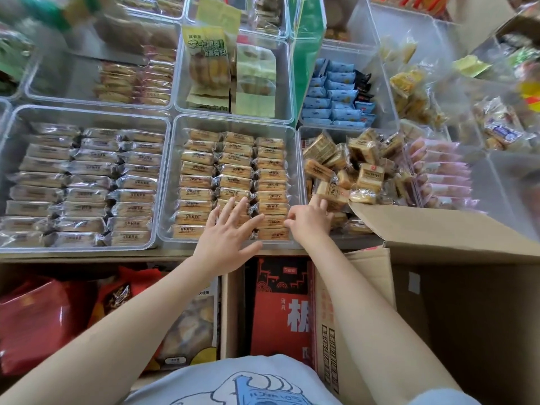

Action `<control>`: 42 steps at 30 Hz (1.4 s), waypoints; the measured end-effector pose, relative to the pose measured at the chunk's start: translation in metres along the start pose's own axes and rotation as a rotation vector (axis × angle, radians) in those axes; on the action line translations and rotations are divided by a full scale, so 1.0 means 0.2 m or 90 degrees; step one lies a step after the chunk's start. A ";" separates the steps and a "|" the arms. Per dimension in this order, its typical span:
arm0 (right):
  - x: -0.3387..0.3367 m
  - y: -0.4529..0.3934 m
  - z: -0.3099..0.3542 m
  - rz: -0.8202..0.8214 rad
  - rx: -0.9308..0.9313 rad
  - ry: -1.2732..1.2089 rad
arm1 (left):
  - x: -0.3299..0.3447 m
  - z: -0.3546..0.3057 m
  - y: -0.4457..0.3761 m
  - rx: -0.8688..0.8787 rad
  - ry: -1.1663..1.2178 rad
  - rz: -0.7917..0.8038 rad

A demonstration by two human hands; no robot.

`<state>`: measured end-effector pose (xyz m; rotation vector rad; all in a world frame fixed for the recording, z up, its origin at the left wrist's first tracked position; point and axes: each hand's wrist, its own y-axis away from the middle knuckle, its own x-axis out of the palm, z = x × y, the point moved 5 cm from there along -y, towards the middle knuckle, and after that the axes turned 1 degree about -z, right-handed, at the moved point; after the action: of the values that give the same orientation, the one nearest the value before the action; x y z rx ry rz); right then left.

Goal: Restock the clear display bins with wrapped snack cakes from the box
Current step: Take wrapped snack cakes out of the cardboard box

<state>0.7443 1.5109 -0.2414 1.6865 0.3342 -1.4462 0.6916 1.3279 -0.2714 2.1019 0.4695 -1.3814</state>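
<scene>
A clear middle bin [174,176] holds three neat columns of wrapped tan snack cakes [233,159]. My left hand [230,235] lies flat with spread fingers on the front rows of the middle column. My right hand [309,220] is over the wall between this bin and the right bin [301,133]. That bin holds a loose heap of the same cakes [365,171]. Two fingertips touch a cake at the heap's near left. Whether this hand holds anything cannot be told. The open cardboard box [453,258] stands at the right, its inside dark, one flap against the heap.
A left bin [11,121] is packed with silver-wrapped cakes. Behind are bins of blue packets [336,95], green bags [210,59] and pink packs [444,171]. Under the shelf edge sit red packets [32,317] and a red carton [280,302].
</scene>
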 end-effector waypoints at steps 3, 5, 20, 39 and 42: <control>-0.03 0.00 0.00 -0.029 -0.007 0.016 | 0.00 0.01 -0.01 0.008 -0.005 0.013; -0.06 0.01 0.00 -0.068 -0.025 0.059 | -0.01 0.00 -0.02 0.019 -0.003 0.015; -0.06 -0.03 -0.01 -0.144 -0.041 -0.035 | -0.05 0.04 -0.12 0.015 0.042 -0.015; -0.03 -0.11 0.05 -0.183 -0.060 0.049 | -0.08 0.01 -0.22 0.005 -0.005 0.012; -0.09 -0.12 0.05 -0.234 -0.064 0.016 | -0.11 0.02 -0.24 0.009 -0.003 -0.012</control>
<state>0.7152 1.5229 -0.2348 1.6195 0.7504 -1.6405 0.6530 1.3629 -0.2645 2.1103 0.4801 -1.4026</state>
